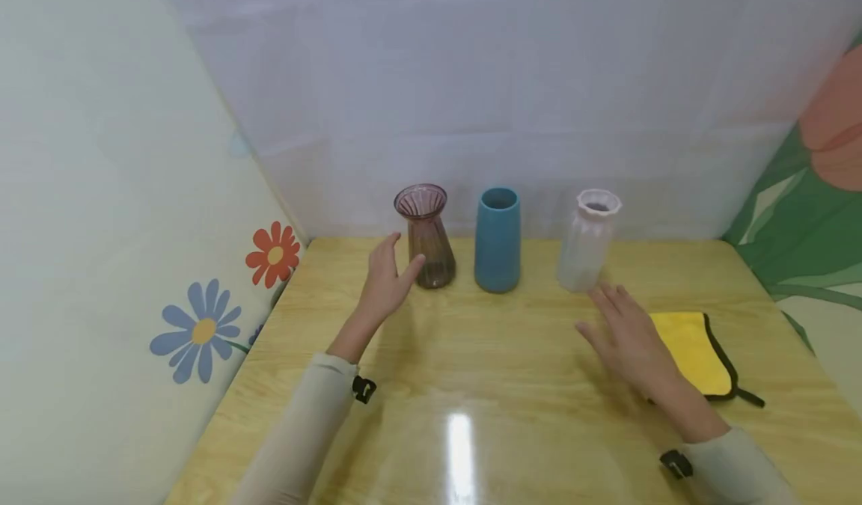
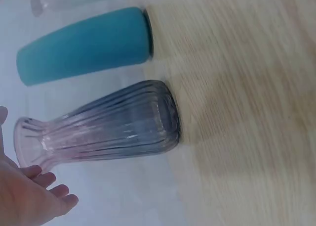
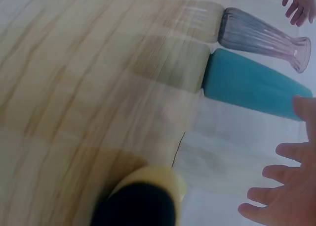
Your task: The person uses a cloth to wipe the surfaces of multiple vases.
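A purple ribbed glass vase (image 1: pixel 431 247) with a flared rim stands upright at the left of a row. My left hand (image 1: pixel 387 280) is beside it, thumb and fingers spread, holding nothing. In the left wrist view, the fingers (image 2: pixel 47 179) overlap the rim end of the glass vase (image 2: pixel 113 124). A blue vase (image 1: pixel 497 243) stands in the middle. On the right is a whitish vase (image 1: pixel 584 247) with a scalloped rim. My right hand (image 1: pixel 629 340) hovers in front of it, fingers extended and holding nothing, partly covering a yellow cloth (image 1: pixel 694 352).
The vases stand near the back of a wood-grain table (image 1: pixel 498 355), close to a pale hanging sheet (image 1: pixel 505 101). At the left is a wall covering with printed flowers (image 1: pixel 202 333). The cloth has black edging and a black loop (image 1: pixel 750 398).
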A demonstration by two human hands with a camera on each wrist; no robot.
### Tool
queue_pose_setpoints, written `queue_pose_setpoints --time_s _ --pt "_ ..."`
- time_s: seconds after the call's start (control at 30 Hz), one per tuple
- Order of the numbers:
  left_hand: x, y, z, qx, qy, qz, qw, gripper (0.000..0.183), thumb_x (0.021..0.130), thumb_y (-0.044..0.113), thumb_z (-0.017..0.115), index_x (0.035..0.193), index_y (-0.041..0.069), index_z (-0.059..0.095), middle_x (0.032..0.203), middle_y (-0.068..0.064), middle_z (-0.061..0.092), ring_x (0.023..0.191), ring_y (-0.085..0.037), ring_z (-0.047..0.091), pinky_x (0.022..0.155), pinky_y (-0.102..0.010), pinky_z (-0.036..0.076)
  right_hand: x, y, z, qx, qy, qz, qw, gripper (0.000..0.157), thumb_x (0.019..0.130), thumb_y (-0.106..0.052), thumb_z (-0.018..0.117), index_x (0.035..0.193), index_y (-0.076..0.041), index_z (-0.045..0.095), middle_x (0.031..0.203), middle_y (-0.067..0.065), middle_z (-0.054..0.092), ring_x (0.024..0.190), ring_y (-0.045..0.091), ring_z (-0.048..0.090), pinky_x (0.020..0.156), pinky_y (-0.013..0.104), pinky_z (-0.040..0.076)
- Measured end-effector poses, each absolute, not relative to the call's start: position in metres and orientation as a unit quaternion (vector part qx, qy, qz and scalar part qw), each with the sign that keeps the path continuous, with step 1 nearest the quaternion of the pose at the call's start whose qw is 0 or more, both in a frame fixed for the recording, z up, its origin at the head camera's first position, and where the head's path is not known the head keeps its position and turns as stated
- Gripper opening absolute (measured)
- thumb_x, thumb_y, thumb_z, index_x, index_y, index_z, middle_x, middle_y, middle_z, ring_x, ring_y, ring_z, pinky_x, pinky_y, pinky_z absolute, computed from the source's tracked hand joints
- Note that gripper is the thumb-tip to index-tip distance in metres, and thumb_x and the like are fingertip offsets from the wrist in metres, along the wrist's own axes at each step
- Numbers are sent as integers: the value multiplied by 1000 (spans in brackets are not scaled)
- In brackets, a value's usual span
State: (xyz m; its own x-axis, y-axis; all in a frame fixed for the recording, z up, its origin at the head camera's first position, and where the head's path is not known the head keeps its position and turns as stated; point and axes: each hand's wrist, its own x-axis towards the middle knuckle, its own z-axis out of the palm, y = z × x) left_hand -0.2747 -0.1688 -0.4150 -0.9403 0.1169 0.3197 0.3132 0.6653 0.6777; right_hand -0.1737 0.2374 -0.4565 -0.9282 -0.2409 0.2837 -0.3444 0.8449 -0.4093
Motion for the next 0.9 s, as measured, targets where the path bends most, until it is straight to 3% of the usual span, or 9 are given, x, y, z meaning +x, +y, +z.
queue_pose_setpoints --time_s 0.43,0.9 --pt "-319 -172 -414 -100 -874 -458 125 87 96 44 67 157 -1 24 160 -24 28 149 -39 25 121 -52 23 -169 281 -464 121 -961 229 99 68 104 -44 54 153 1 38 157 34 29 140 60 26 104 76 25" --pt "-338 -170 -419 -89 -849 -504 132 94 91 46 73 159 3 24 163 -20 28 151 -35 25 122 -51 21 -170 294 -478 109 -966 202 123 60 103 -40 58 144 3 47 148 38 38 132 61 33 100 75 29"
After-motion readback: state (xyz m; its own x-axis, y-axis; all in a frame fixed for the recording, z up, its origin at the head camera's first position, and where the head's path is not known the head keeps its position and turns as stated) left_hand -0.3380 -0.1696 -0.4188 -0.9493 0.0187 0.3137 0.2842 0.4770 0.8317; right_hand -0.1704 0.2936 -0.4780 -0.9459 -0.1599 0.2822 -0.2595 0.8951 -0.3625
